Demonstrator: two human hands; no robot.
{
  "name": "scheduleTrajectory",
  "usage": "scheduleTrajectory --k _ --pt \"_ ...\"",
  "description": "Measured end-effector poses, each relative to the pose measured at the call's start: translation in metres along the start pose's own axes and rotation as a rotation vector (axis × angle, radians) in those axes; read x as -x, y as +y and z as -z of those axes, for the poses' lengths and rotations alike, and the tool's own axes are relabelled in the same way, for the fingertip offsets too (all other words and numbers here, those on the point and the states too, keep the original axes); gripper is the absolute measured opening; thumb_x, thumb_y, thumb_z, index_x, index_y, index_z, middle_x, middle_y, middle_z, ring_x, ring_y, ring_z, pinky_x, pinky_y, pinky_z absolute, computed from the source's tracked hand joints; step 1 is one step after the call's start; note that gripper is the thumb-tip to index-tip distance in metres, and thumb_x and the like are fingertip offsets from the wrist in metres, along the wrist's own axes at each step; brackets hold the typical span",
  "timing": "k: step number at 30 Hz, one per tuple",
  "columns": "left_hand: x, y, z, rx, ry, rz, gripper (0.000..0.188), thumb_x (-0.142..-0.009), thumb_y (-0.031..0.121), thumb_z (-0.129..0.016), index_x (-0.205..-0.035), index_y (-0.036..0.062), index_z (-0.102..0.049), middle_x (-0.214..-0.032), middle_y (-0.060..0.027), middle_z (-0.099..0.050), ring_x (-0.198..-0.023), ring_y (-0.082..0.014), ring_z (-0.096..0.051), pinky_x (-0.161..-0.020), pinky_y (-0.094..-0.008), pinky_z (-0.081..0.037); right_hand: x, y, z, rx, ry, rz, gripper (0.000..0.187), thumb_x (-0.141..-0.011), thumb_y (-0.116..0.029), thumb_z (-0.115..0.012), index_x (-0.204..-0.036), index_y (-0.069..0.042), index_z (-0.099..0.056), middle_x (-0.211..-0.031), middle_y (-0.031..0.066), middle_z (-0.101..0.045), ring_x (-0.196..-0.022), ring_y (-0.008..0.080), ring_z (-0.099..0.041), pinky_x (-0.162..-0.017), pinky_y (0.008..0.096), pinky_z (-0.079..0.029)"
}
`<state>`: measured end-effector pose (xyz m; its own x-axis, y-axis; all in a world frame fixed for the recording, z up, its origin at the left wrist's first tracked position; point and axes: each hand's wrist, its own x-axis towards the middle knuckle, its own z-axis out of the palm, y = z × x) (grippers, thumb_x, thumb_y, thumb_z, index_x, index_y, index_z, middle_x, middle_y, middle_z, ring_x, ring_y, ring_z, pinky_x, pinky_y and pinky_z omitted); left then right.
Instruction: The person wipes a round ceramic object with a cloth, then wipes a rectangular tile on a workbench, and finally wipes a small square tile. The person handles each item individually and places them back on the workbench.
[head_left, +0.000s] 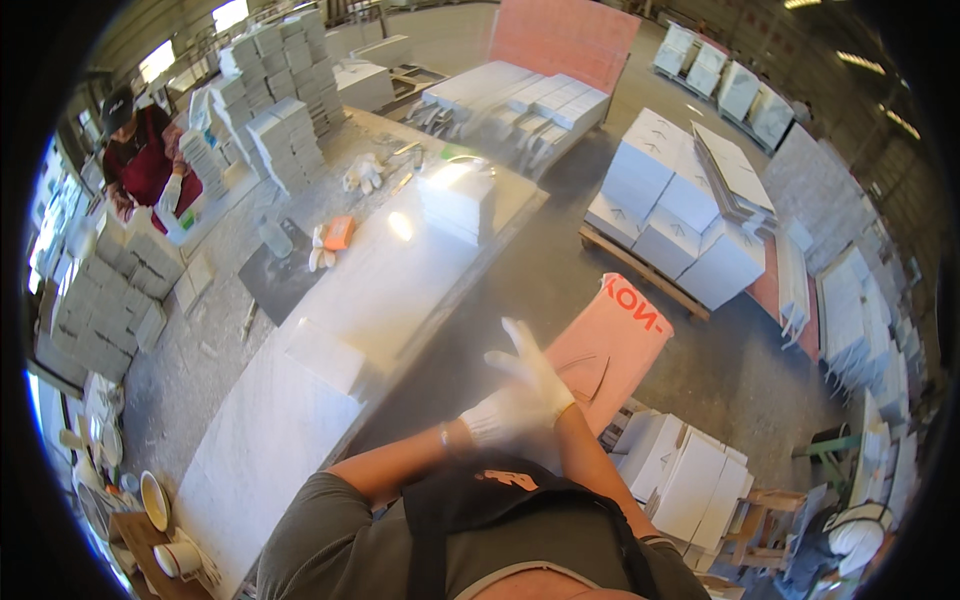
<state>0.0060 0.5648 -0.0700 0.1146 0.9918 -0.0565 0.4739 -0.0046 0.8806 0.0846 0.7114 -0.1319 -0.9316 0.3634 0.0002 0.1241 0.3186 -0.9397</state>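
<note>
Both my hands wear white work gloves and meet in front of my dark apron [480,510]. My right hand [540,383] is raised with its fingers spread, empty. Against the palm and cuff of that glove lies my left hand [487,420], its fingers hidden and blurred where the two gloves overlap. Just beyond my right hand is a salmon-pink slab [620,345] with red lettering and dark curved marks. To my left runs a long work table with a pale marble surface [260,440]; a white stone block [325,357] lies near its edge.
Stacked white blocks [463,205], an orange box [340,232] and a loose glove [365,172] lie on the table. White slabs stand on a pallet [645,272] at right. A person [150,165] works far left; another [850,540] is low right.
</note>
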Motion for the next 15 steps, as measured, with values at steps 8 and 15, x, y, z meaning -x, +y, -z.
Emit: scheduleTrajectory --k 8,15 --pt "0.012 0.025 0.034 -0.459 0.220 0.219 0.033 -0.089 0.041 -0.060 -0.096 0.0120 -0.075 -0.100 -0.0155 -0.073 -0.089 -0.0373 -0.071 -0.080 -0.0446 -0.056 -0.017 0.041 -0.037 0.525 -0.288 -0.436 0.055 -0.088 -0.029 -0.077 -0.133 -0.004 -0.059 -0.146 0.0134 -0.050 -0.142 0.0254 -0.041 -0.116 0.0425 -0.034" --pt "0.024 0.013 0.029 -0.480 0.267 -0.023 0.022 -0.082 0.035 -0.071 -0.089 0.0149 -0.076 -0.099 -0.0115 -0.069 -0.098 -0.0333 -0.065 -0.086 -0.0452 -0.052 -0.015 0.052 -0.069 0.519 -0.396 -0.355 0.051 -0.087 -0.031 -0.075 -0.128 -0.006 -0.059 -0.138 0.0117 -0.052 -0.136 0.0244 -0.044 -0.113 0.0413 -0.035"
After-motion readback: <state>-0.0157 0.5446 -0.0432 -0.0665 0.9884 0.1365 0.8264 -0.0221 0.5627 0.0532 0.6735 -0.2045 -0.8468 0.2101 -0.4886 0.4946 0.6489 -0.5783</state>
